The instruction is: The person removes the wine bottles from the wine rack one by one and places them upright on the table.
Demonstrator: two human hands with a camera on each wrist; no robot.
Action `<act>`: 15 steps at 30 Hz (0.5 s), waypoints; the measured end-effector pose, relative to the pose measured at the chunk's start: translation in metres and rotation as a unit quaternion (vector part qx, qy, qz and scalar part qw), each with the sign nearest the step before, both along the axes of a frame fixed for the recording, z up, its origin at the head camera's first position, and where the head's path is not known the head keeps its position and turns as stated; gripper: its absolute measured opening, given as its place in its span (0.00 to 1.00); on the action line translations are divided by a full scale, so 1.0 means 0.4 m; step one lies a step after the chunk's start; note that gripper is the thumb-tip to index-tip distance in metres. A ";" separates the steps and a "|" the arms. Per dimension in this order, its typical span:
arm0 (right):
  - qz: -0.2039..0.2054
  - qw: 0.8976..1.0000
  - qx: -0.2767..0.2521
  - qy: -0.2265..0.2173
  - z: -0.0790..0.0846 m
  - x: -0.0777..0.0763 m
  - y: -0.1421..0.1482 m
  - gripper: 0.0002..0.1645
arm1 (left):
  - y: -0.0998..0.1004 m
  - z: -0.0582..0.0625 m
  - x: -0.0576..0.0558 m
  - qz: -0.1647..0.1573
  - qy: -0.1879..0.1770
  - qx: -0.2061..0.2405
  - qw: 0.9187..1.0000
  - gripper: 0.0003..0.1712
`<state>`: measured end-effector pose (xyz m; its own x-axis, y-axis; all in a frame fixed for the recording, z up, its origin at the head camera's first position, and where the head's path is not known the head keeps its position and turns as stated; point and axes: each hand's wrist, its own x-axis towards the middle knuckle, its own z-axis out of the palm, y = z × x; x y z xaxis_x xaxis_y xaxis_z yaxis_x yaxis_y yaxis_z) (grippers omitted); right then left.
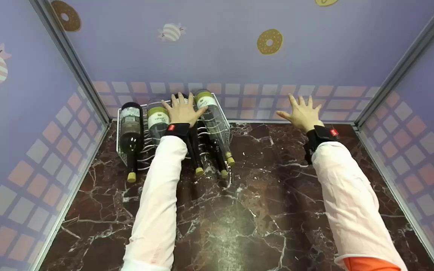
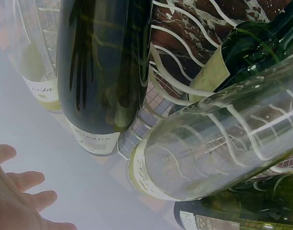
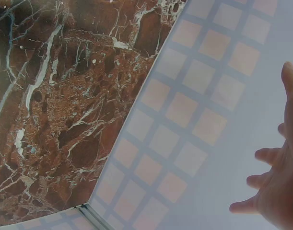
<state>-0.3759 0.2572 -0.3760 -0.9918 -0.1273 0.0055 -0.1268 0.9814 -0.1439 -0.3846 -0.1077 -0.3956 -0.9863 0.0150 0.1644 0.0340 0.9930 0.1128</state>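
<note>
My left hand (image 1: 183,113) is spread flat, palm down, over a white wire rack (image 1: 224,121) of wine bottles. It holds nothing; in the left wrist view its fingers (image 2: 33,198) appear apart from the bottles. A dark bottle (image 1: 130,130) lies at the rack's left end, beside a clear bottle (image 1: 158,119) with a white label. Partly hidden under the left hand and wrist is another dark bottle (image 1: 194,150). Another clear bottle (image 1: 212,114) slants along the right side, over a dark bottle (image 1: 219,156). My right hand (image 1: 303,113), fingers spread, hovers near the back wall, holding nothing.
The rack stands on a dark red marbled surface (image 1: 239,210), near the left back corner. Purple panels with printed sweets and checks form the back wall (image 1: 217,56), left wall (image 1: 21,113) and right wall (image 1: 420,113). Bottle necks stick out past the rack's front.
</note>
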 end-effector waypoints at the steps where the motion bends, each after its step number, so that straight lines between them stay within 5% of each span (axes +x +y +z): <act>1: 0.000 1.000 -0.002 0.002 0.002 0.000 0.000 0.53 | 0.000 0.001 0.000 -0.002 0.002 0.002 1.000 0.50; 15: 0.004 1.000 0.003 0.016 0.008 0.002 0.005 0.53 | -0.026 -0.003 0.009 0.010 0.000 0.017 1.000 0.49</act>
<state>-0.3751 0.2592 -0.3728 -0.9901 -0.1352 0.0369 -0.1390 0.9812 -0.1339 -0.3809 -0.1180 -0.3966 -0.9862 -0.0109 0.1653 0.0136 0.9891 0.1465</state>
